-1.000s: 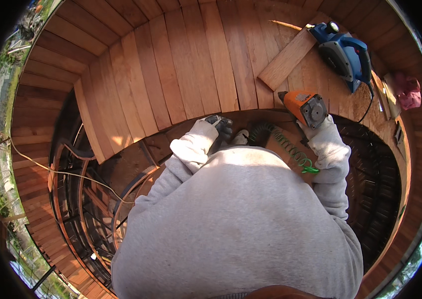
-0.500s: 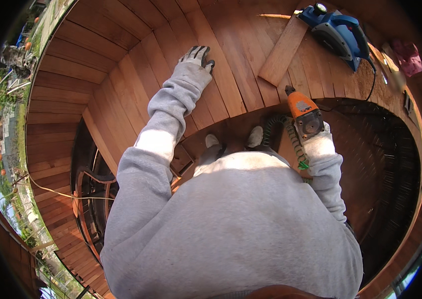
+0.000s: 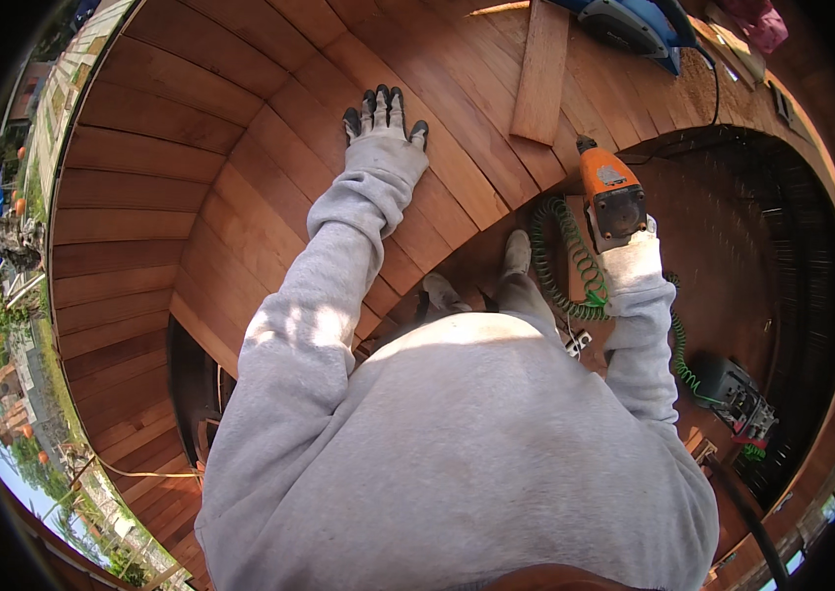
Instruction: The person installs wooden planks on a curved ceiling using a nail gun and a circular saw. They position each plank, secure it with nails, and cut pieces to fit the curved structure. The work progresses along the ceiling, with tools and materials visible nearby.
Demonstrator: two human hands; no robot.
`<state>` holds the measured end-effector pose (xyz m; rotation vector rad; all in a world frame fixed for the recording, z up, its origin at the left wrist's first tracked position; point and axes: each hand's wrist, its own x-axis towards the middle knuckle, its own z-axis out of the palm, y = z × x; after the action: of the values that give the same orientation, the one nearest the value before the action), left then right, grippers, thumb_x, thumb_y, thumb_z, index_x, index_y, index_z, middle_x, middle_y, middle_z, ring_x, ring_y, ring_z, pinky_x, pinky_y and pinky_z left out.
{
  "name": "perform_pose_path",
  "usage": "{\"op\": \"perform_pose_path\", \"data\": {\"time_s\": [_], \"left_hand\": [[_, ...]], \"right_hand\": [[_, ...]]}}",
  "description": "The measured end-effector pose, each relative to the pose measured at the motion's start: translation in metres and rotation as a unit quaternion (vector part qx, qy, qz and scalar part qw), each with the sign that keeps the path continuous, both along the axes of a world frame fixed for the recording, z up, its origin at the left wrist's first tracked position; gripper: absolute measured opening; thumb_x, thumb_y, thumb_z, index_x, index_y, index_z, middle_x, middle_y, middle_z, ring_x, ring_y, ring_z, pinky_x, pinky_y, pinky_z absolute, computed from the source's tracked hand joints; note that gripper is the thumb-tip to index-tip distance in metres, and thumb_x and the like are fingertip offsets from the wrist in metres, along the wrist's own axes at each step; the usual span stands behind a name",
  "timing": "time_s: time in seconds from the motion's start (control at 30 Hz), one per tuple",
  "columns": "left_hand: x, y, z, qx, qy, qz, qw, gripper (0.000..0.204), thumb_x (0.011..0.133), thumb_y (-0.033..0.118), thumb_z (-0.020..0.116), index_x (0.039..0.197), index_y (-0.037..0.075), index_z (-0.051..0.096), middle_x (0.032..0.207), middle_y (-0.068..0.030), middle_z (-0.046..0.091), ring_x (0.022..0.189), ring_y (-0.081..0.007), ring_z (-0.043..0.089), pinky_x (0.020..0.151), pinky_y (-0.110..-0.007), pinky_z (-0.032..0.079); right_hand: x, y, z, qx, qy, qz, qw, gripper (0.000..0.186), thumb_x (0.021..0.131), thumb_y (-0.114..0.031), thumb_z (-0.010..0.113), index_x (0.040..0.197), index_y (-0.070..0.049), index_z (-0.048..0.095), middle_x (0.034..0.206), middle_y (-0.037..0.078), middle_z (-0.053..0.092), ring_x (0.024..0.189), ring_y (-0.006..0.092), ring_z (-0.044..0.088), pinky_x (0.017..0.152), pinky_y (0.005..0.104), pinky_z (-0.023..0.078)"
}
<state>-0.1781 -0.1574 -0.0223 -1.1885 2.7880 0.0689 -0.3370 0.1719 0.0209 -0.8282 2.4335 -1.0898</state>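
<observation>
- Left hand (image 3: 384, 133): gloved fingers spread open, seemingly flat on the wooden slats (image 3: 447, 172), likely bracing the leaning body
- Right hand (image 3: 632, 258): gripping the orange air tool (image 3: 614, 193), its finger wrap hidden beneath; nose points toward the slats' edge
- Green coiled hose (image 3: 590, 264) hangs slack beside the tool, presumably allowing reach
- Loose board (image 3: 541, 77) and blue planer (image 3: 624, 28) lie beyond, apparently set aside

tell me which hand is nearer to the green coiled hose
Right. The right hand, gripping an orange-and-black nail gun, is beside the upper coils of the hose; the gloved left hand is farther off to the left, spread on reddish-brown wooden planks.
</observation>
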Motion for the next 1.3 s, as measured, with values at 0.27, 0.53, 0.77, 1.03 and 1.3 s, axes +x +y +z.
{"op": "perform_pose_path", "data": {"time_s": [0.27, 0.53, 0.77, 1.03, 1.3], "left_hand": [[-0.009, -0.016, -0.003, 0.005, -0.001, -0.019, 1.0, 0.076, 0.103, 0.052, 0.032, 0.162, 0.008, 0.012, 0.169, -0.0118, 0.007, 0.157, -0.028, 0.004, 0.125, -0.05, -0.001], [-0.009, -0.015, -0.002, -0.011, -0.019, -0.018, 1.0, 0.077, 0.103, 0.054, 0.031, 0.162, 0.01, 0.01, 0.169, -0.0111, 0.007, 0.157, -0.0264, 0.005, 0.125, -0.049, 0.001], [-0.009, -0.021, -0.007, -0.014, -0.012, -0.04, 0.999, 0.072, 0.105, 0.05, 0.029, 0.162, 0.01, 0.012, 0.17, -0.0089, 0.009, 0.157, -0.0249, 0.006, 0.126, -0.047, 0.002], [-0.012, -0.032, -0.016, -0.031, 0.001, -0.077, 0.997, 0.072, 0.105, 0.051, 0.029, 0.162, 0.01, 0.013, 0.169, -0.0091, 0.012, 0.156, -0.0247, 0.008, 0.126, -0.047, 0.004], [-0.008, -0.036, -0.025, -0.044, 0.005, -0.076, 0.996, 0.072, 0.104, 0.052, 0.03, 0.162, 0.01, 0.014, 0.169, -0.0094, 0.013, 0.156, -0.0254, 0.01, 0.126, -0.047, 0.004]], "right_hand": [[0.029, -0.002, -0.013, 0.068, 0.145, 0.042, 0.986, 0.018, 0.093, -0.016, 0.064, 0.106, -0.005, 0.068, 0.098, 0.007, 0.073, 0.093, 0.0231, 0.069, 0.082, 0.0352, 0.054], [0.146, -0.012, 0.0, -0.11, 0.282, 0.185, 0.935, 0.046, 0.082, -0.029, 0.078, 0.119, -0.005, 0.067, 0.098, 0.011, 0.072, 0.076, 0.023, 0.072, 0.07, 0.035, 0.06], [0.178, -0.026, -0.032, -0.151, 0.199, 0.208, 0.946, 0.041, 0.074, -0.017, 0.076, 0.111, -0.001, 0.066, 0.086, 0.01, 0.068, 0.073, 0.0271, 0.068, 0.068, 0.0391, 0.056], [0.205, -0.021, -0.051, -0.121, 0.191, 0.202, 0.953, 0.047, 0.072, -0.015, 0.071, 0.115, 0.002, 0.064, 0.085, 0.011, 0.065, 0.076, 0.0278, 0.066, 0.071, 0.0402, 0.054], [0.206, -0.024, -0.032, -0.125, 0.173, 0.141, 0.967, 0.049, 0.077, -0.018, 0.07, 0.12, 0.003, 0.06, 0.087, 0.013, 0.066, 0.079, 0.0303, 0.066, 0.073, 0.0414, 0.054]]}}
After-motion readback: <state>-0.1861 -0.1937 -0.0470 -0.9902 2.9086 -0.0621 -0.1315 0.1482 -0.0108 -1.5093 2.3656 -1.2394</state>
